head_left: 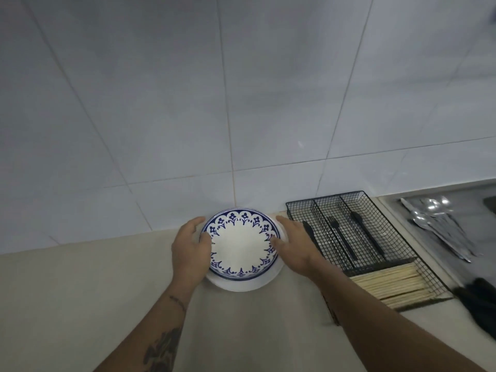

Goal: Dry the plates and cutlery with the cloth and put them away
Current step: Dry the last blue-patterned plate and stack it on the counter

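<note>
A white plate with a blue flower border (241, 244) rests on top of a larger plain white plate (241, 285) on the beige counter, close to the tiled wall. My left hand (190, 251) grips the patterned plate's left rim, thumb over the edge. My right hand (294, 245) holds its right rim, fingers spread along the edge. Several metal spoons and other cutlery (440, 226) lie in the sink area at the far right. A dark cloth (480, 302) sits at the right edge, blurred.
A black wire cutlery tray (295, 210) stands right of the plates, holding black-handled cutlery (343, 242) in its compartments and a bundle of wooden chopsticks (394, 287) at its near end. The white tiled wall (241, 103) rises just behind. Beige counter (80, 304) stretches left and toward me.
</note>
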### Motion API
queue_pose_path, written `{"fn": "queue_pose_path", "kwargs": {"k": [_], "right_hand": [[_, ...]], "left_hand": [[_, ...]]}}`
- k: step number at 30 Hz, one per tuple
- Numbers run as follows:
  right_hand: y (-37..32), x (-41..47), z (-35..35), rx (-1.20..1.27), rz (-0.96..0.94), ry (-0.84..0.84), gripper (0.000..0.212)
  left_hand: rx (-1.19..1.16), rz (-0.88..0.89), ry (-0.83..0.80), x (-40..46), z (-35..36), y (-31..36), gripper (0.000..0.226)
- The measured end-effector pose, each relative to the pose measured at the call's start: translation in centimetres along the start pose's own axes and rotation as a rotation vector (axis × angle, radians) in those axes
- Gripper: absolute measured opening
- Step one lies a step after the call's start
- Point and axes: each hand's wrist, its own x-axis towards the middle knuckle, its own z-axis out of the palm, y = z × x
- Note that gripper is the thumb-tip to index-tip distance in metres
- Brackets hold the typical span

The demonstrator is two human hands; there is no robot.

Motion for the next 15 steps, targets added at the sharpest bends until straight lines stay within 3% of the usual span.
{"fn": "queue_pose_path", "kwargs": {"k": [4,8,15], "right_hand": [[0.2,-5.4,-3.3,0.013,-0.022,0.044,0.061],[1.9,-11.9,-6.9,0.03,0.014,0.087,0.058],[8.2,-21.3,-13.8,0.047,0.101,0.202,0.048]], "left_hand": [[-0.169,0.057,-0.041,-5.0,0.5,3.6,0.036],[-0.261,0.07,-0.199,-10.3,2.7,6.0,0.03],[-0.222,0.1,-0.481,-18.9,8.8,9.1,0.032]]}}
